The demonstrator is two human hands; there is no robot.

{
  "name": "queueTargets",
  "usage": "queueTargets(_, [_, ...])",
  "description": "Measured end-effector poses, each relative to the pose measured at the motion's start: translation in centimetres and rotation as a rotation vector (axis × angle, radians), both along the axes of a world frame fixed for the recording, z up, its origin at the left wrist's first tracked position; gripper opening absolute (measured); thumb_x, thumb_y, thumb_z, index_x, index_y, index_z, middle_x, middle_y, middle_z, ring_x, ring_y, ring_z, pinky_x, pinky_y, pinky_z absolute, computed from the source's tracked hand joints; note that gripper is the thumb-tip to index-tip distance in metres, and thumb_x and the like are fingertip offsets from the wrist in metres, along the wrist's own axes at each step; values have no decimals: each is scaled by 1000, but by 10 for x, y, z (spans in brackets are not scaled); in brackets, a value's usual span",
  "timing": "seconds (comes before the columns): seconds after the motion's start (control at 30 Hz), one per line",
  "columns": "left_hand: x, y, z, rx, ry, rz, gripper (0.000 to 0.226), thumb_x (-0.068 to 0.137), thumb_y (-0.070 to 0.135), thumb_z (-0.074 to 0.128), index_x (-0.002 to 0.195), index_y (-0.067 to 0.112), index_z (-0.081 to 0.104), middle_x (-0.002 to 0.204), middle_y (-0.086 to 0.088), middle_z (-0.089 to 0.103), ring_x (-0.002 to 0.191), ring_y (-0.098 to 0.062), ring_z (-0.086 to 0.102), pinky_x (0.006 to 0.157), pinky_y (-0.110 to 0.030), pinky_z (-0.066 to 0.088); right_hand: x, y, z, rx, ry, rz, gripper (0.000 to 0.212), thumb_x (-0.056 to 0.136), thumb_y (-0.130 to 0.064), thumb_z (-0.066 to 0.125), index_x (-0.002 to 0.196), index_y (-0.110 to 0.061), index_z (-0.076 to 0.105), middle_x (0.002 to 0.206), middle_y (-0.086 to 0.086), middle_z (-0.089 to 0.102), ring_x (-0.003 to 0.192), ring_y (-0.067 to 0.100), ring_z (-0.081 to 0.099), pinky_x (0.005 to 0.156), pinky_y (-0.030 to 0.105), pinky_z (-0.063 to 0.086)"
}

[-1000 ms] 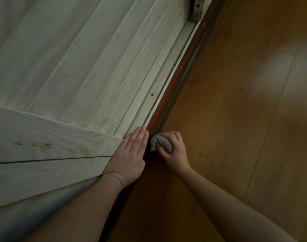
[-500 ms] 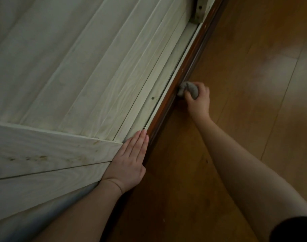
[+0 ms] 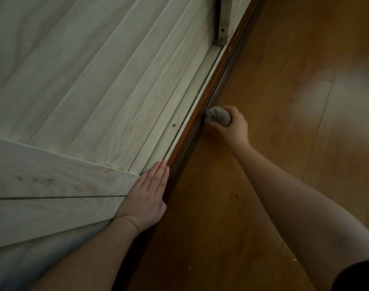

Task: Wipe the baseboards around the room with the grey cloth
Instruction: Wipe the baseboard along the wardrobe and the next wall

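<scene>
A reddish-brown baseboard runs diagonally from the lower middle to the top right, between pale wood panelling and the floor. My right hand grips a bunched grey cloth and holds it against the baseboard's face, about halfway along its visible length. My left hand lies flat with straight fingers on the panelling, right beside the baseboard's upper edge and nearer to me.
Whitewashed wood panels with grooves fill the left side, and a vertical white post stands at the top. A glossy brown plank floor spreads to the right, with a pale light reflection.
My right hand slid the cloth along the baseboard, away from my left hand toward the far end, then came back slightly. My left hand stayed in place.
</scene>
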State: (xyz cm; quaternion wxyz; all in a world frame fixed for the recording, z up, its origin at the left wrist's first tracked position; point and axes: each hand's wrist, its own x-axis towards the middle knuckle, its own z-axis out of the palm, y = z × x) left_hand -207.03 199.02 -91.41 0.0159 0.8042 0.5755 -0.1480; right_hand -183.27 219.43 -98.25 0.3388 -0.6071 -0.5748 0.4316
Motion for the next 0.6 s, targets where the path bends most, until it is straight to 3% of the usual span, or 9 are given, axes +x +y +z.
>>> queueTargets(0.27, [1, 0, -2, 19, 32, 4, 75, 88, 35, 27, 153, -1, 19, 163, -19, 17, 151, -29, 19, 122, -44, 23, -14, -106, -1, 108, 40, 168, 49, 80, -15, 79, 117, -35, 54, 116, -12, 55, 105, -4, 54, 84, 13, 48])
queueTargets(0.5, [0, -5, -5, 7, 87, 13, 81, 91, 36, 38, 156, 2, 3, 165, -16, 1, 153, -26, 3, 124, -41, 7, -33, -154, -8, 0, 109, 194, 53, 78, -14, 80, 116, -40, 55, 118, -16, 59, 109, 0, 58, 91, 27, 55])
queueTargets(0.6, [1, -5, -6, 10, 85, 14, 82, 91, 36, 39, 155, 3, 0, 166, -16, 0, 153, -26, 1, 125, -41, 7, -41, -157, -8, -113, 220, 135, 58, 77, -15, 81, 124, -37, 55, 120, -18, 60, 112, -1, 58, 91, 26, 55])
